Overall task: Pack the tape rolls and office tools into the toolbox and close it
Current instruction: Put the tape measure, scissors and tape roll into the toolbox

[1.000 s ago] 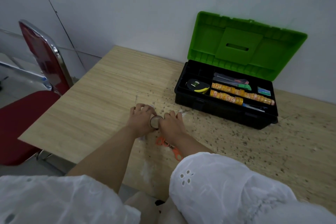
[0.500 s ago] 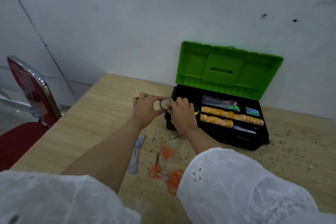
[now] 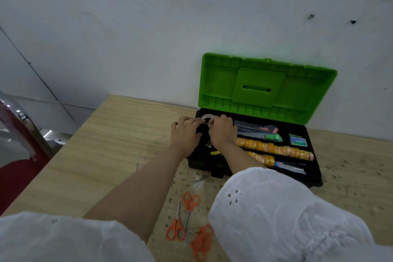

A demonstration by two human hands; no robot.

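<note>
The black toolbox (image 3: 316,168) stands open against the wall with its green lid (image 3: 265,85) raised. Both hands hold a clear tape roll (image 3: 206,117) over the box's left compartment: my left hand (image 3: 186,132) grips its left side and my right hand (image 3: 223,131) pinches its right side. Two rows of yellow-orange tape rolls (image 3: 276,149) lie inside, with utility knives (image 3: 261,132), a small green-blue box (image 3: 298,140) and a stapler (image 3: 291,167). Several orange scissors (image 3: 187,221) lie on the table near me.
The wooden table (image 3: 106,151) has a speckled, dirty patch around the scissors and to the right of the box. A red chair with a chrome frame (image 3: 19,134) stands off the table's left edge. The white wall is right behind the toolbox.
Both hands have carried the tape roll from the table near the scissors forward and over the toolbox's left compartment. My view has tilted upward.
</note>
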